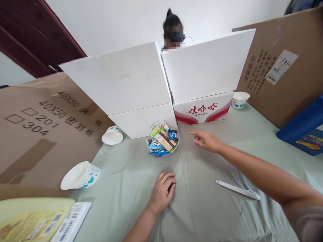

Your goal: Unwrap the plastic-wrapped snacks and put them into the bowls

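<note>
White paper bowls with blue print (pixel 80 176): 3
White cardboard boxes (pixel 131 90): 2
Brown cardboard sheets (pixel 37 131): 2
White plastic pen (pixel 238 190): 1
Bare hands (pixel 163 191): 2

Two bare forearms are seen, without watch, bracelet or ring. No glove is worn on the left hand (pixel 163 191) or on the right hand (pixel 207 141). At the right upper arm, the edge of a greyish-brown short sleeve (pixel 309 223) is visible.
</note>
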Motion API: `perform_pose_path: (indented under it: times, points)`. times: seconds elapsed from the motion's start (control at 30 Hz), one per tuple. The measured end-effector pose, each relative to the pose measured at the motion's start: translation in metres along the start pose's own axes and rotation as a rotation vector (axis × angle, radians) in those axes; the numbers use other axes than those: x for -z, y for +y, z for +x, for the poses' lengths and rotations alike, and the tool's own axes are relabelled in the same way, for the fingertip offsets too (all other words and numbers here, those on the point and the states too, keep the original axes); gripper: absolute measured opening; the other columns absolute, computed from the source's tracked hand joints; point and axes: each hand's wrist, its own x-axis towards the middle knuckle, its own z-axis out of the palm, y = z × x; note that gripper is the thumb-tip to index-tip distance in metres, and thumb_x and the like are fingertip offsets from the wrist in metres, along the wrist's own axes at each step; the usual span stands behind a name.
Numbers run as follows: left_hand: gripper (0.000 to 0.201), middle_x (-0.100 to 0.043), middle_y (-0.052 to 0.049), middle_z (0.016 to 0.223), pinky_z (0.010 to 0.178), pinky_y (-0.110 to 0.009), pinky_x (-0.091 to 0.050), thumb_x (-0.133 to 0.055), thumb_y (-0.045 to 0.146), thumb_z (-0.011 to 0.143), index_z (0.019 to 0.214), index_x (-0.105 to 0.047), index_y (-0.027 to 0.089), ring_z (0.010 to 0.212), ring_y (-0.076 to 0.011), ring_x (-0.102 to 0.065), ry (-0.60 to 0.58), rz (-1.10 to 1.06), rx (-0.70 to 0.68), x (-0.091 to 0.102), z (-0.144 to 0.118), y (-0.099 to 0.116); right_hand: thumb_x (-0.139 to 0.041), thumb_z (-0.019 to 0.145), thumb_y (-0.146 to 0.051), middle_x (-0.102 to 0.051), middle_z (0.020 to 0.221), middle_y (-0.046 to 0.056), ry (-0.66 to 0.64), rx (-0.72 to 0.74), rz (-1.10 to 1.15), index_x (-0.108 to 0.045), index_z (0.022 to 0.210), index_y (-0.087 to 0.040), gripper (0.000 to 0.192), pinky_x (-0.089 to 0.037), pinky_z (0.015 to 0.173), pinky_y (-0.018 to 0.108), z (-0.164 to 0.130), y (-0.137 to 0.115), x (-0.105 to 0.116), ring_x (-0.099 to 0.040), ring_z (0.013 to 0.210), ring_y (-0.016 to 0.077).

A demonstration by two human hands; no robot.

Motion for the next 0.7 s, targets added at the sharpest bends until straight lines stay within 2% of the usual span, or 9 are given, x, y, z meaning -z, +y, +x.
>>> perform_pose_path:
  times: [0.07, 0.13, 0.2, 0.3, 0.47, 0.7]
  points:
    - [0.018, -0.065, -0.009, 0.105, 0.087, -0.041, -0.053, -0.045, 0.016, 0.091, 0.09, -0.062, 0.021, 0.101, -0.0223, -0.059, 0.015, 0.014, 0.005, 0.0, 0.0, 0.002, -0.062, 0.088, -0.032, -0.069, 0.104, 0.002, -0.134, 0.062, 0.059, -0.054, 0.132, -0.025, 0.045, -0.051, 0.076, 0.024, 0.01, -0.032, -0.026, -0.065, 0.077, 0.0111]
    - [0.018, -0.065, -0.009, 0.103, 0.086, -0.04, -0.053, -0.045, 0.015, 0.09, 0.089, -0.062, 0.02, 0.1, -0.0219, -0.059, 0.036, 0.026, 0.005, -0.001, 0.0, 0.003, -0.063, 0.089, -0.033, -0.07, 0.105, 0.003, -0.188, 0.058, 0.056, -0.056, 0.128, -0.024, 0.041, -0.049, 0.074, 0.024, 0.02, -0.054, -0.042, -0.066, 0.079, 0.012]
    - [0.017, -0.066, -0.008, 0.102, 0.085, -0.039, -0.052, -0.046, 0.013, 0.088, 0.088, -0.062, 0.02, 0.098, -0.0214, -0.059, 0.06, 0.036, -0.005, -0.002, 0.0, 0.002, -0.064, 0.089, -0.033, -0.071, 0.105, 0.005, -0.181, 0.027, 0.026, -0.06, 0.12, -0.022, 0.033, -0.047, 0.072, 0.025, 0.027, -0.065, -0.049, -0.066, 0.084, 0.0154]
    - [0.016, -0.066, -0.008, 0.101, 0.084, -0.037, -0.052, -0.047, 0.011, 0.086, 0.088, -0.061, 0.02, 0.097, -0.0205, -0.059, 0.093, 0.055, -0.026, -0.005, 0.0, 0.0, -0.064, 0.089, -0.032, -0.071, 0.101, 0.008, -0.164, -0.012, -0.027, -0.063, 0.109, -0.02, 0.023, -0.045, 0.071, 0.026, 0.028, -0.066, -0.047, -0.067, 0.088, 0.0196]
    - [0.015, -0.066, -0.006, 0.101, 0.085, -0.037, -0.051, -0.048, 0.011, 0.086, 0.087, -0.06, 0.02, 0.097, -0.0201, -0.059, 0.124, 0.088, -0.045, -0.007, 0.0, -0.004, -0.064, 0.088, -0.031, -0.072, 0.101, 0.006, -0.139, -0.094, -0.116, -0.065, 0.105, -0.024, 0.018, -0.043, 0.07, 0.025, -0.002, -0.038, -0.016, -0.067, 0.086, 0.0191]
    - [0.015, -0.067, -0.006, 0.103, 0.087, -0.039, -0.052, -0.046, 0.015, 0.09, 0.088, -0.06, 0.021, 0.099, -0.0211, -0.06, 0.121, 0.134, -0.087, -0.01, -0.001, -0.013, -0.061, 0.087, -0.031, -0.072, 0.104, 0.003, 0.0, -0.313, -0.226, -0.065, 0.105, -0.025, 0.019, -0.046, 0.075, 0.026, -0.094, 0.028, 0.061, -0.066, 0.088, 0.0185]
